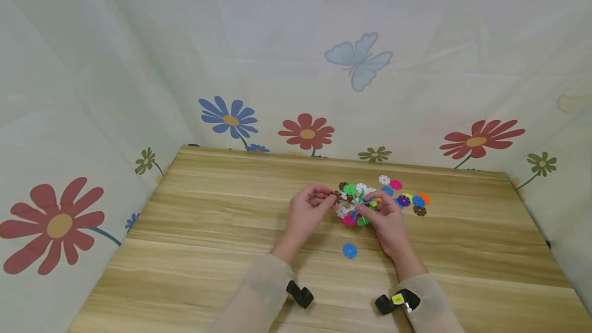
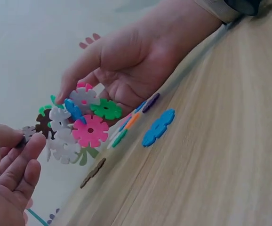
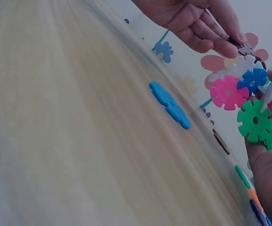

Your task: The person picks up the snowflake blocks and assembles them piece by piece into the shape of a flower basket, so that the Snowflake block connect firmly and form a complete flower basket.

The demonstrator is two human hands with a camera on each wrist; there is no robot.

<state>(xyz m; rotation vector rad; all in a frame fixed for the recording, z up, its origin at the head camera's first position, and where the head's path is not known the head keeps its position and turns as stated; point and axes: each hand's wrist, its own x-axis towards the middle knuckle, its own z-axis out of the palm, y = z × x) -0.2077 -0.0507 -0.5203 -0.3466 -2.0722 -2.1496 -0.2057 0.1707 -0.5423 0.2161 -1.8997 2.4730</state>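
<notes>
My right hand [image 1: 388, 224] holds a cluster of interlocked notched plastic discs [image 2: 91, 131], coloured pink, white, green, blue and brown. It is raised above the table, with thumb and fingers round its right side. On the cluster's left edge, my left hand [image 1: 306, 212] pinches a dark brown disc [image 1: 336, 197] between thumb and fingers. A small grey disc [image 2: 28, 133] sits against that brown one, beside the left fingertips. In the right wrist view the pinched pieces touch the white part of the cluster. Fingers hide some of the joints.
One blue disc [image 1: 350, 251] lies on the wooden table [image 1: 208, 230] between my forearms. Several loose discs lie to the right and behind, among them a purple disc [image 1: 404, 200], a brown disc [image 1: 420, 211] and a pink disc [image 1: 395, 184]. A flower-print curtain [image 1: 259, 60] stands behind.
</notes>
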